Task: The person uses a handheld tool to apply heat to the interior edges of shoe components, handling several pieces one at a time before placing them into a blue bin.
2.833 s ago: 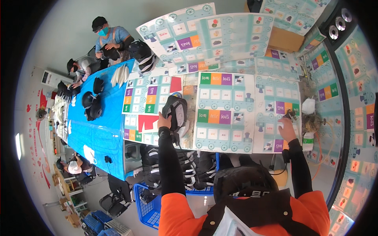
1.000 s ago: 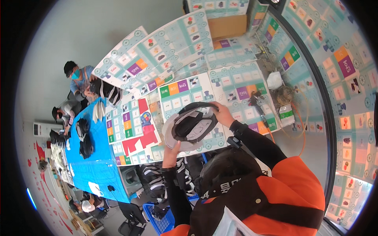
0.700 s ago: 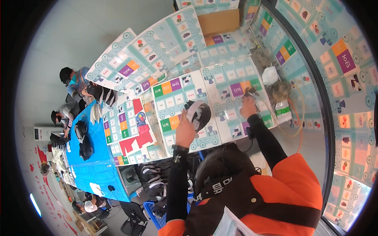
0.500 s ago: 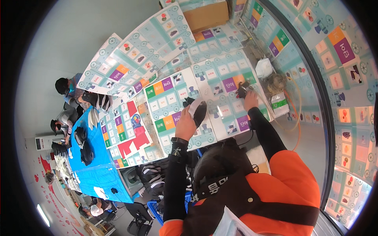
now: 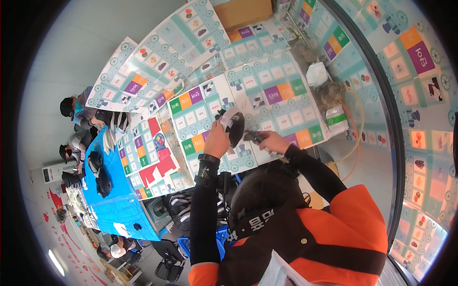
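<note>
My left hand (image 5: 217, 141) is closed on a dark fabric piece (image 5: 235, 128) with a white strip along one side, held up over the patterned boards. Its exact kind is unclear. Just right of it, my right hand (image 5: 274, 142) is wrapped round a small dark tool (image 5: 256, 137), whose thin end points toward the fabric piece. I cannot make out what sort of tool it is. A narrow gap separates the tool from the piece. Below both hands lies a board printed with coloured blocks and small cards (image 5: 248, 159).
At the right edge of the boards lie a white bag (image 5: 317, 74) and a green-and-white packet (image 5: 337, 119), near a yellowish hose (image 5: 361, 117). Upright printed panels (image 5: 162, 52) lean at the back left. Beyond, people work beside a blue-covered table (image 5: 121, 209) bearing dark garments.
My right hand has moved left and nearer, bringing the dark tool from the right part of the board to beside the fabric piece. My left hand has shifted slightly left, still gripping the piece.
</note>
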`<state>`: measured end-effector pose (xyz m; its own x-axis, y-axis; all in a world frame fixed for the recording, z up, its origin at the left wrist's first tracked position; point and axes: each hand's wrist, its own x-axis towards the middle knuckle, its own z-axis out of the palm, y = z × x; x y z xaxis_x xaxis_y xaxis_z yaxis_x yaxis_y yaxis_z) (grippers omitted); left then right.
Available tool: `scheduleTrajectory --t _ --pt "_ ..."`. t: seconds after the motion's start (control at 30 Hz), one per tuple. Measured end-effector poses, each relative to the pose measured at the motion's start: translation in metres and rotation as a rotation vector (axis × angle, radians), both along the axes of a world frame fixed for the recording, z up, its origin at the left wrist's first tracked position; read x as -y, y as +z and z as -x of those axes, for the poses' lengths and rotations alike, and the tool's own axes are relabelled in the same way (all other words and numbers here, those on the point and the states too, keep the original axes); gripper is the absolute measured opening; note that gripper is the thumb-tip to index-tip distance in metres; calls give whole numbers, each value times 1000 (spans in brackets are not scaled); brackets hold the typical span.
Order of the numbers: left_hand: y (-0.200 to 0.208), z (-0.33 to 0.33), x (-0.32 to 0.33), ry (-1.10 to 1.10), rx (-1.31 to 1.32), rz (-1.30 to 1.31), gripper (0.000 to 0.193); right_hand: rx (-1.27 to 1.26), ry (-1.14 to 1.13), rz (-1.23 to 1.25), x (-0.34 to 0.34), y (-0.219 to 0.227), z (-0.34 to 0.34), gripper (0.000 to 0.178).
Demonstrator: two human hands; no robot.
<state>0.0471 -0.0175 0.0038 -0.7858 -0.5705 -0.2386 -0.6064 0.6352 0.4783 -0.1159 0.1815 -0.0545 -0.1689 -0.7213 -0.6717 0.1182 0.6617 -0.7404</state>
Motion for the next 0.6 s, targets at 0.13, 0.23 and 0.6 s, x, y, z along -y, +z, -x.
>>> scheduleTrajectory --t 0.13,0.23,0.6 --pt "8 0 -3 -5 -59 -7 42 -527 5 142 10 -22 -36 34" --pt "6 1 -2 18 8 -22 61 -462 -18 133 7 -24 -37 25" --pt "13 -17 -2 8 -45 -74 58 -523 16 111 6 -14 -43 22"
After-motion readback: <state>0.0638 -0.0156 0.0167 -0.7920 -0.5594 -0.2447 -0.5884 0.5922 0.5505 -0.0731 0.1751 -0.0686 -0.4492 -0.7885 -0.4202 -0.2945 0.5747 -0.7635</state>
